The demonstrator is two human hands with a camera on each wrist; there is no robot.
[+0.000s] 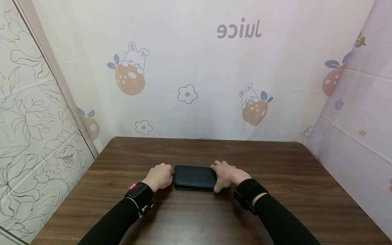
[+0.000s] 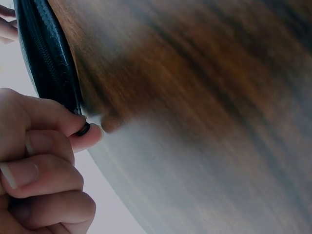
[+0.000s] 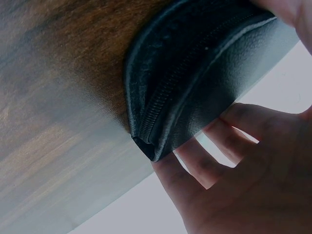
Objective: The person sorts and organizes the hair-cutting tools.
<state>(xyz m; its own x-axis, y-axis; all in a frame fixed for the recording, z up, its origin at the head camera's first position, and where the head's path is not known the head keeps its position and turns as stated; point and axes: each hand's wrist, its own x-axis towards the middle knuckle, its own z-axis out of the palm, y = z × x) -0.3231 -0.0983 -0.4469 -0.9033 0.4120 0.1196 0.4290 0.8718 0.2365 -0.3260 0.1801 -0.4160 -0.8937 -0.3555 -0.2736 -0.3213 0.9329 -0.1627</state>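
Note:
A black leather-like zip wallet (image 1: 194, 177) lies on the wooden table (image 1: 196, 211), between the two hands. At its left end, the left hand (image 1: 160, 176) pinches a small dark zipper pull (image 2: 84, 129) between thumb and forefinger, the other fingers curled in. The right hand (image 1: 228, 177) grips the right end, thumb at the near edge and fingers spread along the far side. Closed zipper teeth (image 3: 161, 102) run along the wallet's edge in the right wrist view. The wallet's underside is hidden.
A pale curtain (image 1: 196, 68) with rabbit and flower prints hangs behind the table. Another patterned curtain (image 1: 361, 112) is at the right, and a floral panel (image 1: 33, 119) at the left. Black bands (image 1: 141, 197) circle both wrists.

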